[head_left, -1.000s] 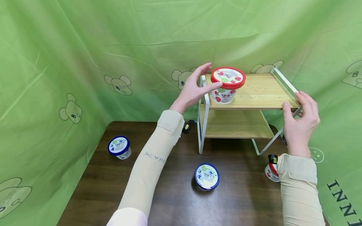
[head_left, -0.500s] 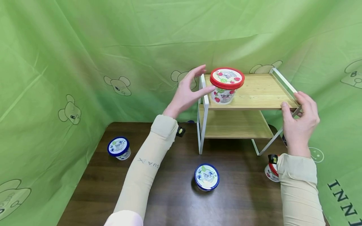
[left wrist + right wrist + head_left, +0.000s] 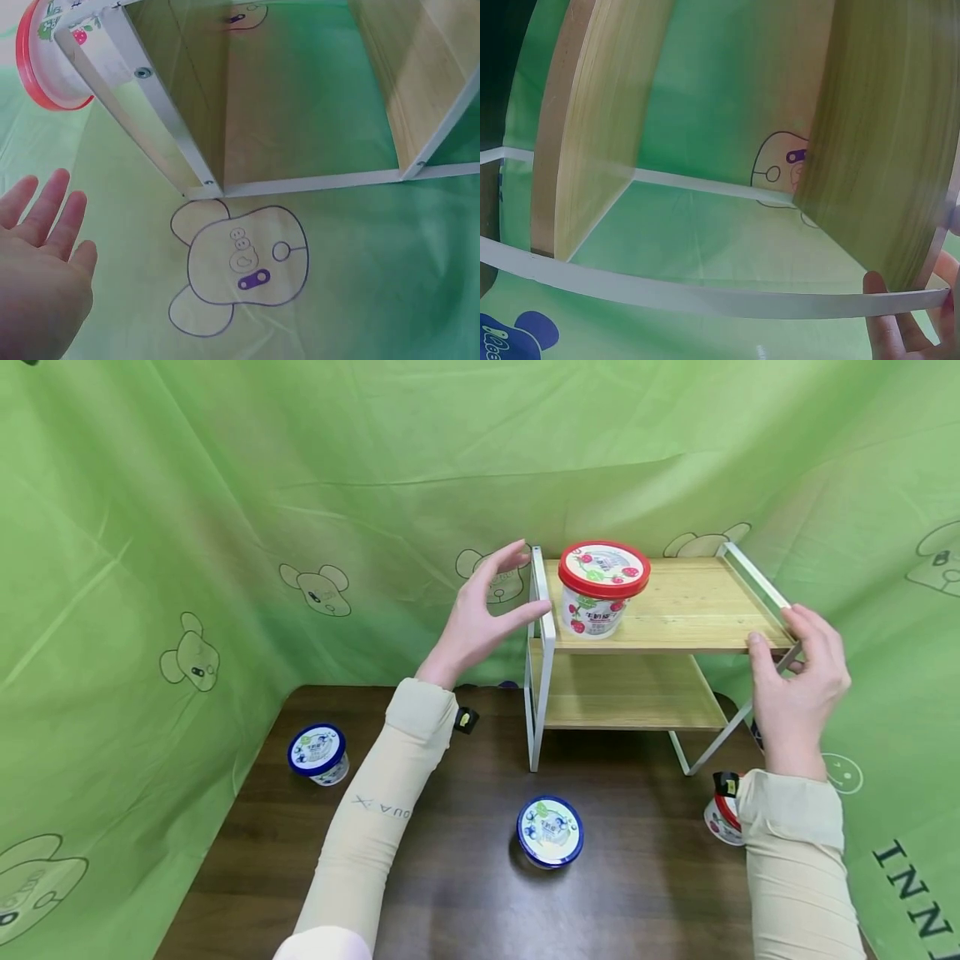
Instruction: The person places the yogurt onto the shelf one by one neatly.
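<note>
On the top board of a two-tier shelf (image 3: 705, 606) with a white metal frame stands a red-lidded paper tub (image 3: 594, 614) printed with berries. It is upright at the board's left end. Just left of it, apart from both tub and frame, my left hand (image 3: 476, 622) has its thumb and fingers spread, holding nothing; the left wrist view shows these fingers (image 3: 52, 210) extended beside the frame. My right hand (image 3: 798, 685) grips the shelf's front right corner. Fingers (image 3: 885, 330) reach around the white frame bar in the right wrist view.
Two blue-lidded tubs stand on the dark wooden table (image 3: 465, 893): one tub (image 3: 550, 832) in front of the shelf, another tub (image 3: 318, 753) at the left. A second red-lidded tub (image 3: 722, 818) is partly hidden by my right sleeve. Green cloth (image 3: 375, 485) hangs behind.
My left hand has drawn away from the red-lidded tub, leftward and slightly down. The tub stays in place on the top board. My right hand keeps its grip on the shelf corner.
</note>
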A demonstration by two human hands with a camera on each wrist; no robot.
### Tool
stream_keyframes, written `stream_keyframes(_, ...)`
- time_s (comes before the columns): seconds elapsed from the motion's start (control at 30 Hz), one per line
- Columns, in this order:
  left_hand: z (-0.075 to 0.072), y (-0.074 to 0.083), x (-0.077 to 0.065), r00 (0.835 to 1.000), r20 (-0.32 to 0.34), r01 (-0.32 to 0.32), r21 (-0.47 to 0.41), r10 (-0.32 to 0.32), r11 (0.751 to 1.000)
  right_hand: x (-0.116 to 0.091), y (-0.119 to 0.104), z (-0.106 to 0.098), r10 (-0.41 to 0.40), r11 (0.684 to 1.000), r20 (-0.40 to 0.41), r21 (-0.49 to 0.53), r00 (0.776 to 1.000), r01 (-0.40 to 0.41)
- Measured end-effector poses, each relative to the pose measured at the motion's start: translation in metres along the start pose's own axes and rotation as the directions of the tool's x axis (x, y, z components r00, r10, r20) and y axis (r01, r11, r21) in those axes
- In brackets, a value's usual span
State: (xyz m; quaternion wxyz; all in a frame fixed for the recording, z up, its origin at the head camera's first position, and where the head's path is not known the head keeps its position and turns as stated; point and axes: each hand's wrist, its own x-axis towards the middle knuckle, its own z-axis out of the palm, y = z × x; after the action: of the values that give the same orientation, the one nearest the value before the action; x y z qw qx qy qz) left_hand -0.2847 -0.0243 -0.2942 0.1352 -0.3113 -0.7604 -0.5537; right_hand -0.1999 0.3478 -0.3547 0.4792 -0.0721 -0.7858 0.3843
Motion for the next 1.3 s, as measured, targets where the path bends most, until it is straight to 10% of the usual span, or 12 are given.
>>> stream_keyframes(0.7, -0.023, -0.016, -0.022, 0.997, -0.058, -0.047, -0.035, 0.044, 0.998, -0.002, -0.016, 0.000, 0.019, 1.000, -0.024, 0.001, 1.000, -0.019)
stream_keyframes(0.83, -0.030, 0.003, -0.033, 0.998, -0.055, -0.019, -0.046, 0.016, 0.999, -0.007, -0.036, -0.002, 0.021, 1.000, -0.034, 0.015, 0.999, -0.021)
stream_keyframes(1.3, -0.055, 0.012, -0.052, 0.996, -0.091, 0.017, -0.022, -0.019, 1.000, 0.000, 0.002, 0.001, 0.003, 1.000, -0.011, 0.004, 1.000, -0.003)
